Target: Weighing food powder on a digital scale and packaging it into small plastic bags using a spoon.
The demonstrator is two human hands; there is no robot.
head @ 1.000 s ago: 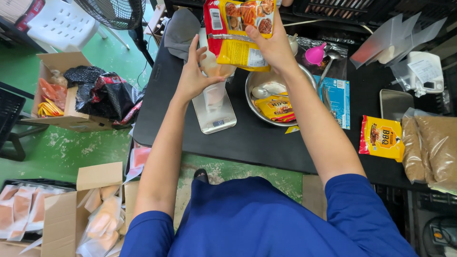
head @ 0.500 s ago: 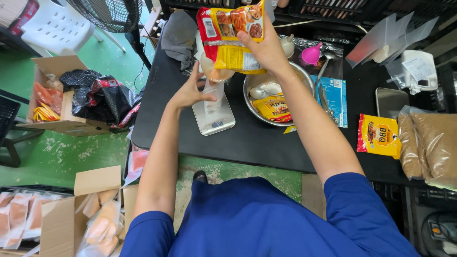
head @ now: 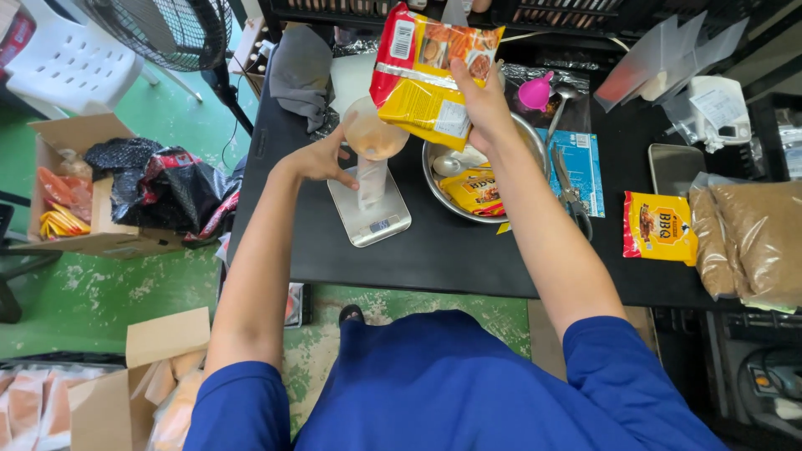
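A: Near edge of the desk [head: 468,267]?

B: 1 scale [head: 368,209], with a clear bag [head: 371,179] upright on it. A funnel [head: 373,129] of orange-brown powder sits in the bag's mouth. The left hand [head: 322,159] has a narrow grip at the funnel's neck, fingers touching it.

A: And the right hand [head: 480,104]?

B: Raised above the steel bowl [head: 439,179], grip closed on a red-and-yellow pouch [head: 430,71], tilted just beside the funnel rim.

A: Step in hand?

B: Judged: filling the bag by weight, part done.

A: Next move calls for?

B: Likely a steady funnel, a slow pour and an eye on the scale's display.

A: Farther back?

B: 1 pink funnel [head: 535,92], scissors [head: 571,190] and a grey cloth [head: 299,71].
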